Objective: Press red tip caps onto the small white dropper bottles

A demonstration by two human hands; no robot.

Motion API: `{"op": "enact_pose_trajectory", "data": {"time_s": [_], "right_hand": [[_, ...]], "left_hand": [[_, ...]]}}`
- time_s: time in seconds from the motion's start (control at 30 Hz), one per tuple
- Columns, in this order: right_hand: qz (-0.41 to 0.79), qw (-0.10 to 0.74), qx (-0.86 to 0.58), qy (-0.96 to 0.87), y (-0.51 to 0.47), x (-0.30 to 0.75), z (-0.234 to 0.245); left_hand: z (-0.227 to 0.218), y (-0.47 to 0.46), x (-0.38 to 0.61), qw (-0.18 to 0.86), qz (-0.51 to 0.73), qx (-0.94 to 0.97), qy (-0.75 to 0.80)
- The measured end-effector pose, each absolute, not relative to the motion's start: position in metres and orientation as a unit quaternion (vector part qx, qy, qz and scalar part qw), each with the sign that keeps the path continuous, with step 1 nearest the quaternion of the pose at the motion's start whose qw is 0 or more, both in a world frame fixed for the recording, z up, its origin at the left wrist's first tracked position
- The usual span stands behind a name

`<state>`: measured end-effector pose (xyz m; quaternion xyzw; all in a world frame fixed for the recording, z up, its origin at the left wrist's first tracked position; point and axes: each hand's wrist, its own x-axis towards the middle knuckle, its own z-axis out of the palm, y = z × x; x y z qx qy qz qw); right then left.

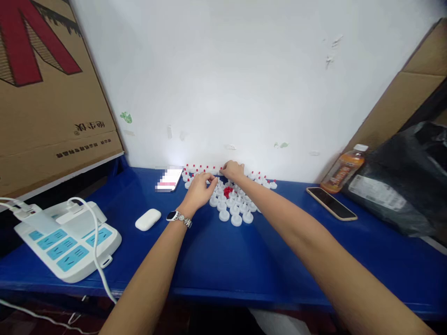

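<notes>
Several small white caps (236, 210) lie in a cluster on the blue table (223, 251) near the wall, with a little heap of red pieces (228, 191) among them. A row of white caps fitted with red tips (200, 167) stands along the wall. My left hand (199, 188), a watch on its wrist, rests over the left of the cluster, fingers curled and pinched on something too small to name. My right hand (232, 170) is at the row by the wall, fingers closed on a small piece I cannot make out.
A white earbud case (148, 219) and a white power strip (68, 242) with plugged cables lie left. A phone (169, 179) rests by the wall, another phone (331, 203) and an orange bottle (344, 174) at right, beside a black bag (401, 181). Cardboard boxes (45, 88) flank both sides.
</notes>
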<state>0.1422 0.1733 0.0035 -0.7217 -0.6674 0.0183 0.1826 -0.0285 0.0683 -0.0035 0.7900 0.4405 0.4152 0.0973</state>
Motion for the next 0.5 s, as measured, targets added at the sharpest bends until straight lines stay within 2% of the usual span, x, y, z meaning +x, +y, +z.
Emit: {"op": "enact_pose_trajectory", "data": {"time_s": [0.27,0.4,0.5], "right_hand": [[0.042,0.238,-0.716,-0.655,0.163,0.140,0.011],[-0.024,0.376,-0.614,-0.693,0.125,0.160,0.021],[0.050,0.464,-0.519,-0.716,0.079,0.178,0.026]], "left_hand": [[-0.004,0.073,-0.034,0.104,0.414,0.791,0.438],[0.003,0.065,-0.027,0.099,0.420,0.799,0.418],[0.009,0.055,-0.019,0.099,0.427,0.806,0.399]]}}
